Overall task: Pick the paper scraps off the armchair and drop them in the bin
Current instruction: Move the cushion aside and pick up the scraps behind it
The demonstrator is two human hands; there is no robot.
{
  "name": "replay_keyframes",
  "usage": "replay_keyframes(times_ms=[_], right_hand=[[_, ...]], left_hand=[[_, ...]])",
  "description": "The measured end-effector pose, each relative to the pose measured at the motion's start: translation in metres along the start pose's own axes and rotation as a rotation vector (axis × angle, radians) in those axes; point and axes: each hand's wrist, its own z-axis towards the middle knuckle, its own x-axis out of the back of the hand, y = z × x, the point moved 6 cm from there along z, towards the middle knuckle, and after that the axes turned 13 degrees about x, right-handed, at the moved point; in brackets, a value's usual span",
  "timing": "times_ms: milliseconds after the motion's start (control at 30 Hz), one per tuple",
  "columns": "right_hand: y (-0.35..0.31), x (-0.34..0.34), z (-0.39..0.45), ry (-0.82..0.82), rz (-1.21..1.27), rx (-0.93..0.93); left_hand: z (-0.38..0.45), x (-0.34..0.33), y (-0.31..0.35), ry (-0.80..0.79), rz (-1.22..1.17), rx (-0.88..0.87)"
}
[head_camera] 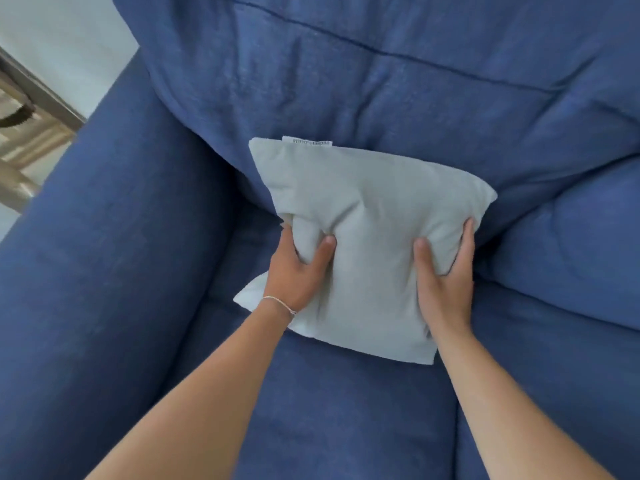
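Two bare forearms reach up from the bottom edge toward a grey cushion (370,237) that stands tilted on the seat of a blue armchair (104,271), its upper part leaning against the backrest. On the left hand (294,268), the thumb presses into the front of the cushion and the fingers wrap behind its left edge, bunching the fabric into a fold between them. On the right hand (445,275), the thumb lies flat on the front while the fingers curl round the right edge, so both hands are clamped on the cushion. A thin bracelet (277,303) circles the left wrist. At the cushion's top edge a small white label (306,141) sticks up; its print is too blurred to read. The armchair's broad left armrest runs down the left side, and the right armrest bulges beside the cushion. Beyond the chair at upper left are a pale wall (69,39) and a strip of wooden floor (31,140). No paper scraps or bin show in this view.
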Motion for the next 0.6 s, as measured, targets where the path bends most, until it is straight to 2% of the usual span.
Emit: replay_keyframes(times_ms=[100,167,233,300,333,367,400,467,500,533,600], right_hand=[[0.0,0.015,-0.021,0.009,-0.031,-0.067],[0.01,0.014,-0.043,-0.094,-0.103,-0.165],[0.027,0.005,-0.064,-0.296,-0.294,-0.31],[0.044,-0.008,-0.075,-0.518,-0.576,-0.458],[0.045,-0.014,-0.071,-0.553,-0.717,-0.444],[0.04,-0.023,-0.06,-0.529,-0.79,-0.346],[0.032,-0.035,-0.046,-0.477,-0.771,-0.203],[0.013,-0.07,-0.021,-0.403,-0.557,0.023],[0.006,-0.089,-0.01,-0.386,-0.437,0.057],[0.004,-0.108,0.0,-0.373,-0.352,0.035],[0.011,-0.143,0.013,-0.35,-0.298,-0.101]], left_hand=[[-0.031,0.023,-0.011,0.099,-0.014,0.009],[-0.052,0.039,-0.034,0.174,0.056,0.111],[-0.067,0.044,-0.063,0.177,0.249,0.242],[-0.07,0.038,-0.087,0.08,0.451,0.402],[-0.068,0.037,-0.095,0.052,0.53,0.467],[-0.062,0.038,-0.094,0.069,0.596,0.465],[-0.053,0.04,-0.083,0.119,0.643,0.366],[-0.03,0.031,-0.049,0.157,0.689,0.03],[-0.017,0.022,-0.033,0.135,0.687,-0.109],[-0.003,0.013,-0.021,0.111,0.66,-0.173],[0.028,-0.001,-0.013,0.084,0.57,-0.128]])
